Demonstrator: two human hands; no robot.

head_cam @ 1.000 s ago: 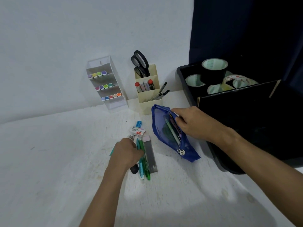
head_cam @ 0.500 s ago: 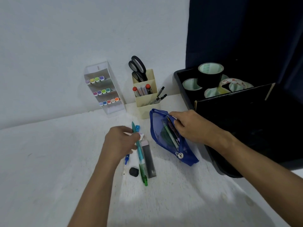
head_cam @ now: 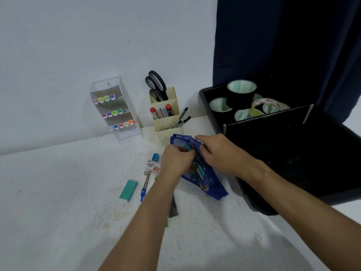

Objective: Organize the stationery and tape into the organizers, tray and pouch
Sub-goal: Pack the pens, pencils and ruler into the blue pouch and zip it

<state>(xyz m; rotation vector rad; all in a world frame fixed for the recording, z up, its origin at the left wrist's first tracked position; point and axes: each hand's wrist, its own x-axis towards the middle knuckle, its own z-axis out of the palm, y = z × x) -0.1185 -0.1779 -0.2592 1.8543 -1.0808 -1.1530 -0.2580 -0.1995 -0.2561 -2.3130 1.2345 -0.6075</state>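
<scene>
While both hands (head_cam: 197, 159) grip it, pouch (head_cam: 213, 189) lies between.

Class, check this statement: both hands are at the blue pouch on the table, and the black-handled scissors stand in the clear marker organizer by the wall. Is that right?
Not quite. In the head view the left hand and right hand are at the blue pouch, but the black-handled scissors stand in the cream pen holder, not the clear marker organizer beside it.
</scene>
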